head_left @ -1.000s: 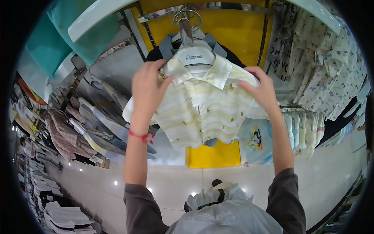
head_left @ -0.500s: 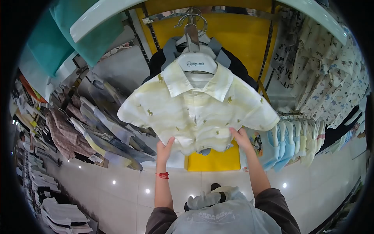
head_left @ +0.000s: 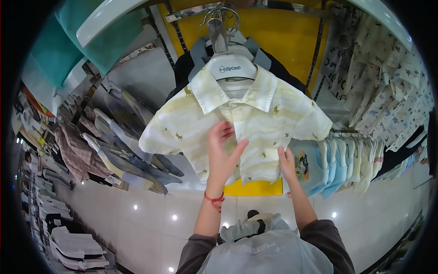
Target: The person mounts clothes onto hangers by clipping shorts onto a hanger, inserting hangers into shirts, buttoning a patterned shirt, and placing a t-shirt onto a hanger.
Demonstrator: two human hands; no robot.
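A small short-sleeved shirt, pale yellow and white with little olive figures, hangs from a white hanger marked "My Duck". My left hand, with a red string bracelet at its wrist, is at the shirt's front beside the button placket. Its thumb and fingers are spread, and the fingertips are partly hidden near the front opening. At the lower side edge of the shirt, my right hand pinches the fabric between thumb and fingers. Behind the shirt hangs a dark garment with a grey collar.
A yellow panel backs the display. Light blue and cream garments hang at right, with printed clothes above them. Several shirts and a teal garment are at left. Folded clothes lie at lower left.
My left hand has let go of the shirt's lower left edge and moved up and right to the middle of its front. My right hand keeps hold of the right edge.
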